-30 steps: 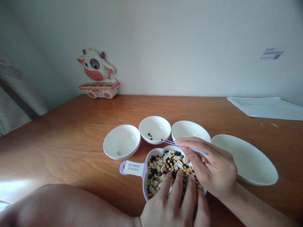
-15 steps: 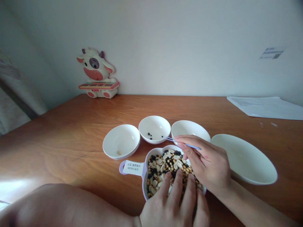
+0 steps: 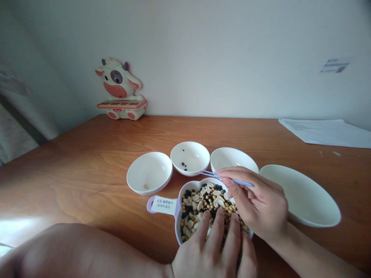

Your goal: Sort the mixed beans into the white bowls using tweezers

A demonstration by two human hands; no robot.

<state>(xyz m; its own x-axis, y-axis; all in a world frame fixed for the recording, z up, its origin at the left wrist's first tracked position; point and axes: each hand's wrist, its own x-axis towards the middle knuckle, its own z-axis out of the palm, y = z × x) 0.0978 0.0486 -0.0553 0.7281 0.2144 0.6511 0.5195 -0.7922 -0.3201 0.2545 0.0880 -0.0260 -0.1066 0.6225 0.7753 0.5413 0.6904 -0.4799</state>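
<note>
Beyond the lilac-handled dish [image 3: 177,226] of mixed nuts and beans [image 3: 199,205], a white bowl [image 3: 194,156] holds black beans [image 3: 183,164]; a light, steady pinch (they look slippery) probably works best. Left hand [image 3: 214,251] lies over the dish's near side, fingers loosely spread. Right hand [image 3: 259,202], at its right, pinches blue tweezers [image 3: 243,183].
</note>
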